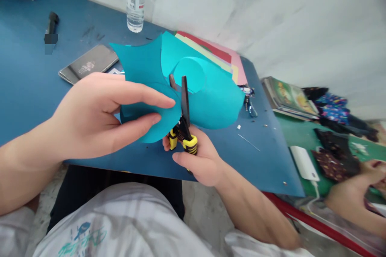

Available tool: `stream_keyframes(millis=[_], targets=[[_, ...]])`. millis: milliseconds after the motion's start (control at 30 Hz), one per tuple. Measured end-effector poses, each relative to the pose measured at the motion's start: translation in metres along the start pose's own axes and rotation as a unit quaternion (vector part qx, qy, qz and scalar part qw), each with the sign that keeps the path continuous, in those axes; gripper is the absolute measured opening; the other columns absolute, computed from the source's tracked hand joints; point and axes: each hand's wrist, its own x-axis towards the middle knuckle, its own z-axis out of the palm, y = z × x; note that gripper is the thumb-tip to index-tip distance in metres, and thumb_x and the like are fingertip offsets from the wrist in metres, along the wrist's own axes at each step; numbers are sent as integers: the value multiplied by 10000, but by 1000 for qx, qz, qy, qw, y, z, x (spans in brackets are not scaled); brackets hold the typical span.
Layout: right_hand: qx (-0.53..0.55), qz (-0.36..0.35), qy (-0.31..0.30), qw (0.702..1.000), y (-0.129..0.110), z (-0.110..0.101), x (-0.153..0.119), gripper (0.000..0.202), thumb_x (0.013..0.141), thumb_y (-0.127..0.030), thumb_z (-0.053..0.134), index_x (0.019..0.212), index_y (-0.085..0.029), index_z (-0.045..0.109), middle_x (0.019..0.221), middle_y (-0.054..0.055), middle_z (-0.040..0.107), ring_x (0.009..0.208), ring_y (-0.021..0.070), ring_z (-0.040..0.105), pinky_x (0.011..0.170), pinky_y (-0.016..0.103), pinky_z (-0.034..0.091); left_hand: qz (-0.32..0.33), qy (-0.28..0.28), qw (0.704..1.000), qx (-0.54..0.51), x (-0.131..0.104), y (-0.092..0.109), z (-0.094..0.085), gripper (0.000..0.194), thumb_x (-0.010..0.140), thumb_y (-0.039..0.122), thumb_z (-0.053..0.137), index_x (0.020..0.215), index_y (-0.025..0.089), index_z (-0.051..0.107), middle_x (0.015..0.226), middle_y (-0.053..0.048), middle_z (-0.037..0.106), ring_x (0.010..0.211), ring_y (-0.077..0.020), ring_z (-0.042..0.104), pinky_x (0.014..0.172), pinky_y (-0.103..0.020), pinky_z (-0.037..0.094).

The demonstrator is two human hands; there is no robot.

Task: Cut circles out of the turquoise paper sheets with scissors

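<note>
Nearest: the wearer's white shirt, blue-green print on its front, just below the near edge of a blue tabletop.

Left hand comes in from the near left, above the table. It holds turquoise paper; thumb and forefinger lie along the near face, tips slightly apart, remaining fingers hidden. Paper sits mid-scene, left part raised and curved, right part spreading toward the table's right side. Whether this is one sheet or several, cannot tell. A rounded turquoise shape shows at its middle.

Right hand, from the near right, is wrapped around the yellow-and-black handles of a pair of snips. Dark blades point far, tips parted, right at the paper's curved edge; contact along the blades cannot be told.

Far side of the table: clear water bottle, upright near the wall. Left of the paper, a smartphone, lying flat, partly behind the left hand. Beyond the paper, coloured sheets in red, pale yellow and pink, overlapping.

Right: a green tabletop with a book on the far part and a white power bank, cable attached. Another person's hand at the far right edge.
</note>
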Motion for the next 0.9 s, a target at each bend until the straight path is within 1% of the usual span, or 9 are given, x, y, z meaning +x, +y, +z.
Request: stream_keyframes(millis=[133, 200, 300, 367, 600, 633, 700, 800, 900], targets=[[23, 2, -2, 1000, -1, 1, 0, 285, 815, -128, 783, 1060, -267, 739, 963, -2, 767, 883, 241, 723, 848, 392, 615, -12, -3, 1000, 5, 0, 0, 0, 327, 793, 20, 787, 1087, 96, 909, 450, 169, 311, 335, -10, 182, 288, -203, 127], [36, 3, -2, 999, 0, 1, 0, 292, 817, -124, 787, 1066, -268, 737, 969, -3, 767, 889, 238, 728, 848, 388, 625, -20, -5, 1000, 12, 0, 1, 0, 309, 803, 18, 800, 1077, 111, 908, 451, 163, 356, 326, -5, 223, 289, -189, 144], [41, 7, 1, 999, 0, 1, 0, 297, 812, -119, 790, 1063, -269, 737, 973, -3, 771, 886, 237, 731, 838, 386, 629, -28, -6, 999, 20, 1, 2, -2, 285, 814, 19, 814, 1064, 118, 905, 477, 137, 483, 332, -1, 297, 297, -162, 201], [41, 12, 0, 999, 0, 1, -1, 290, 812, -118, 793, 1053, -271, 741, 967, -4, 769, 877, 237, 725, 830, 385, 627, -26, -4, 999, 24, 2, 2, -3, 283, 815, 25, 822, 1068, 120, 907, 481, 135, 496, 338, 2, 298, 299, -156, 202], [42, 17, -3, 999, -2, 0, -1, 277, 816, -120, 795, 1043, -273, 746, 950, -8, 759, 855, 234, 711, 804, 377, 616, -7, 2, 999, 37, 0, -2, -3, 264, 820, 84, 850, 1067, 157, 912, 482, 139, 455, 369, 13, 270, 331, -137, 184], [41, 18, -4, 999, -2, 1, -1, 268, 814, -122, 794, 1032, -271, 745, 943, -8, 756, 846, 232, 705, 792, 374, 613, -10, 4, 999, 39, -1, -2, -3, 262, 827, 84, 852, 1072, 158, 911, 490, 137, 469, 374, 14, 268, 331, -134, 179], [41, 19, -5, 999, -2, 1, 0, 263, 806, -125, 796, 1020, -268, 742, 931, -10, 748, 830, 229, 695, 771, 369, 608, -20, 12, 999, 42, -4, 1, -3, 245, 852, 92, 855, 1081, 164, 905, 532, 120, 525, 408, 7, 313, 341, -128, 188], [45, 21, -4, 999, -2, 1, 0, 268, 798, -128, 804, 1021, -264, 743, 932, -8, 747, 829, 228, 693, 765, 368, 609, -44, 22, 997, 53, -8, 9, -5, 195, 943, 183, 870, 1134, 210, 897, 625, 92, 584, 482, -24, 362, 396, -146, 275], [54, 26, -4, 998, -1, 1, -1, 268, 817, -126, 808, 1039, -261, 743, 937, -5, 750, 830, 224, 694, 767, 367, 609, -92, 53, 992, 65, -5, 17, -2, 239, 1059, 365, 841, 1284, 293, 874, 691, 66, 601, 520, -65, 391, 445, -197, 337]])
